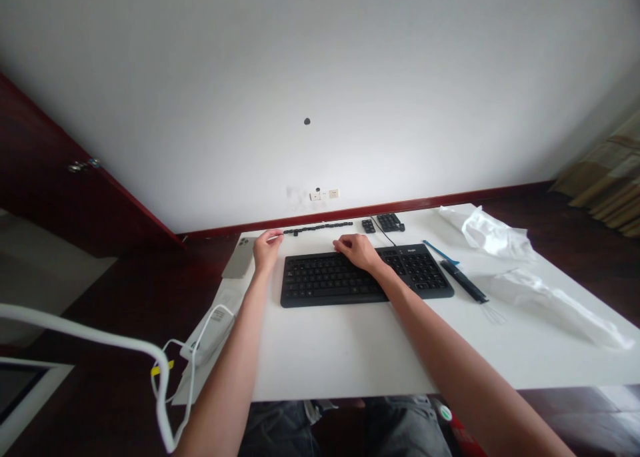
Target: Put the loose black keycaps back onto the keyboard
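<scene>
A black keyboard [325, 278] lies flat on the white table. My right hand [357, 250] rests over its upper middle, fingers curled together near the top row of keys; whatever they may hold is hidden. Beyond the keyboard's left corner, my left hand [267, 245] has thumb and fingers pinched at the left end of a row of loose black keycaps [320, 227]. Anything between those fingertips is too small to name. More loose keycaps sit in a small block [369, 226] and a larger block [389, 222] behind the keyboard.
Right of the keyboard lie a blue stick-like tool [440, 251], a black-handled tool with thin wires [465, 282] and crumpled white plastic [493, 233]. A phone [237, 258] and a white power strip [215, 327] with cable line the table's left edge. A wall stands behind.
</scene>
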